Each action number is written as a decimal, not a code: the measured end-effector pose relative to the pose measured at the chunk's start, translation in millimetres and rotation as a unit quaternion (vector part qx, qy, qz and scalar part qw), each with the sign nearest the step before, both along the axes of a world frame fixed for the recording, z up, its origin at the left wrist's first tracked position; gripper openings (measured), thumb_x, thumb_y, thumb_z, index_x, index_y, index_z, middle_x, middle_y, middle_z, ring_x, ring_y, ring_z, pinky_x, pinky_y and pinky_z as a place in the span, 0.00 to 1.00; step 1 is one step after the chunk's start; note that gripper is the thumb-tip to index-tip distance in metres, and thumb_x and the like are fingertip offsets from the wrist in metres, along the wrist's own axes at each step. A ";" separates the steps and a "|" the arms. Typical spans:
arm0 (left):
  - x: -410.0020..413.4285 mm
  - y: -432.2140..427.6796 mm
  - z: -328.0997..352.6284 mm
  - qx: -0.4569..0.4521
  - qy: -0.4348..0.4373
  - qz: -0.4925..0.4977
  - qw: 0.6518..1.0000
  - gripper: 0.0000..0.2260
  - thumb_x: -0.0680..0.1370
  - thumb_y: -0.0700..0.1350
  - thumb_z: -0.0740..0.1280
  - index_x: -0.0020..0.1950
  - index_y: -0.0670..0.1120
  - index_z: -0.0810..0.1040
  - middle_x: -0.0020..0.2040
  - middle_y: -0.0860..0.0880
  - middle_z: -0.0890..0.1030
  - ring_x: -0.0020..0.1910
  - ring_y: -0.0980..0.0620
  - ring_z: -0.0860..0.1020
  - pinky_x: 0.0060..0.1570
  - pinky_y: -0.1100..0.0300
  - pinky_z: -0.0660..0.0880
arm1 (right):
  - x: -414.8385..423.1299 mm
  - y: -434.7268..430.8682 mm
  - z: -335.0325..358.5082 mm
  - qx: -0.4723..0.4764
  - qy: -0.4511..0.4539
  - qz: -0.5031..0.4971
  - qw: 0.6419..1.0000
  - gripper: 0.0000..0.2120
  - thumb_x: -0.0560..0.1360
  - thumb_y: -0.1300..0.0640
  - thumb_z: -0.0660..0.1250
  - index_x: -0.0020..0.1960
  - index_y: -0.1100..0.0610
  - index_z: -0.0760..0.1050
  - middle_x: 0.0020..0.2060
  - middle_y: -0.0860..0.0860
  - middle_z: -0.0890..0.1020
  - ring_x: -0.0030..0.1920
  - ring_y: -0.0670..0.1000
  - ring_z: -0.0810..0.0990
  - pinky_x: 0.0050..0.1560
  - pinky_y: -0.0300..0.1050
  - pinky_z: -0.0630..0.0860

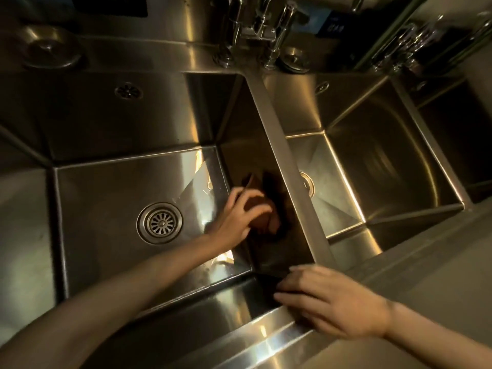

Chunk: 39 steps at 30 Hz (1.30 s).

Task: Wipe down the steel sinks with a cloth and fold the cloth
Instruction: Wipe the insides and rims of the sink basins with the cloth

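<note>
Two hands: left hand (241,211) fingers clutching brown cloth (262,218) against sink wall (266,145), right hand (332,302) fingers flat, open.

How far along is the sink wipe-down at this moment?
Mid-job. In hand: the left hand presses a brown cloth against the right inner wall of the left sink, while the right hand rests on the front rim. What's already wiped can't be judged from the steel. Left: the right sink has no hand in it, and the cloth isn't folded yet.

Brown cloth (262,209) against silver steel sinks (111,123)
</note>
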<state>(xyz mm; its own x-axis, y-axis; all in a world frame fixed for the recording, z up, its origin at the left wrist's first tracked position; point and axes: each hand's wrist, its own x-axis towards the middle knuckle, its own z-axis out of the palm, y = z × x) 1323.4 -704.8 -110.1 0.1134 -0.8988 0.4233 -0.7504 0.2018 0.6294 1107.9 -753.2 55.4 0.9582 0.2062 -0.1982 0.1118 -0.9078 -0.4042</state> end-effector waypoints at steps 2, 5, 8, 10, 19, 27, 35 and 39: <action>-0.8 -11.8 29.4 -0.026 0.044 0.051 0.997 0.28 0.59 0.32 0.63 0.58 0.48 0.75 0.62 0.44 0.69 0.59 0.41 0.65 0.63 0.54 0.63 | 8.4 -31.6 4.1 -0.035 0.010 0.021 0.999 0.18 0.78 0.57 0.57 0.66 0.59 0.73 0.59 0.55 0.77 0.60 0.53 0.74 0.70 0.49 0.64; -17.1 -7.3 -5.8 0.062 0.027 0.063 0.996 0.30 0.58 0.31 0.66 0.59 0.48 0.73 0.62 0.45 0.68 0.60 0.40 0.66 0.65 0.54 0.64 | 29.6 -55.4 -9.6 -0.054 0.030 0.080 0.995 0.18 0.78 0.56 0.57 0.65 0.59 0.74 0.55 0.55 0.77 0.57 0.54 0.75 0.68 0.48 0.64; -38.2 9.4 -64.8 0.257 -0.102 -0.082 0.957 0.25 0.66 0.36 0.71 0.61 0.50 0.75 0.62 0.43 0.73 0.61 0.39 0.71 0.53 0.49 0.76 | 41.7 -60.5 -22.9 -0.070 0.043 0.112 0.990 0.17 0.77 0.55 0.57 0.62 0.57 0.75 0.52 0.52 0.76 0.52 0.54 0.74 0.64 0.45 0.63; -38.7 11.1 -85.4 0.344 -0.196 -0.155 0.905 0.18 0.74 0.40 0.67 0.63 0.50 0.74 0.65 0.43 0.72 0.63 0.38 0.70 0.53 0.49 0.75 | 44.1 -61.7 -20.4 -0.062 0.052 0.129 0.988 0.16 0.78 0.54 0.57 0.61 0.56 0.76 0.52 0.52 0.78 0.53 0.53 0.74 0.65 0.44 0.62; -8.5 2.3 -92.8 0.509 -0.153 0.101 0.841 0.33 0.76 0.60 0.58 0.77 0.57 0.48 0.76 0.39 0.39 0.73 0.32 0.38 0.68 0.34 0.41 | 111.8 -104.9 -12.5 -0.062 0.005 0.254 0.965 0.11 0.77 0.53 0.58 0.45 0.56 0.77 0.42 0.52 0.79 0.48 0.54 0.74 0.63 0.49 0.66; 44.4 -55.0 -66.9 0.265 -0.059 0.102 0.957 0.23 0.71 0.35 0.64 0.64 0.50 0.73 0.70 0.43 0.65 0.68 0.40 0.63 0.62 0.46 0.71 | 129.4 -109.4 -24.8 -0.054 0.039 0.288 0.955 0.13 0.77 0.49 0.57 0.42 0.54 0.76 0.38 0.49 0.77 0.43 0.51 0.71 0.47 0.45 0.65; 49.8 -77.0 -75.4 0.101 0.008 0.182 0.978 0.21 0.64 0.30 0.69 0.54 0.45 0.74 0.65 0.41 0.68 0.64 0.38 0.69 0.62 0.47 0.72 | 128.8 -112.9 -28.7 0.009 0.028 0.280 0.960 0.10 0.76 0.51 0.59 0.39 0.55 0.72 0.35 0.51 0.75 0.41 0.53 0.70 0.46 0.46 0.67; 50.9 -76.8 -101.0 0.409 -0.076 0.118 0.902 0.28 0.73 0.40 0.65 0.72 0.47 0.62 0.74 0.43 0.57 0.75 0.40 0.49 0.73 0.43 0.49 | 130.2 -112.8 -30.1 -0.010 0.034 0.281 0.959 0.10 0.76 0.51 0.59 0.42 0.55 0.75 0.37 0.50 0.76 0.42 0.52 0.71 0.47 0.46 0.70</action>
<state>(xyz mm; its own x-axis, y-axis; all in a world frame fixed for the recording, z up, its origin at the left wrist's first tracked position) 1374.3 -781.7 -211.1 0.3385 -0.8760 -0.3435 -0.8019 -0.4595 0.3818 1238.1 -866.0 25.3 0.6814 0.6822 -0.2650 0.5600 -0.7191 -0.4115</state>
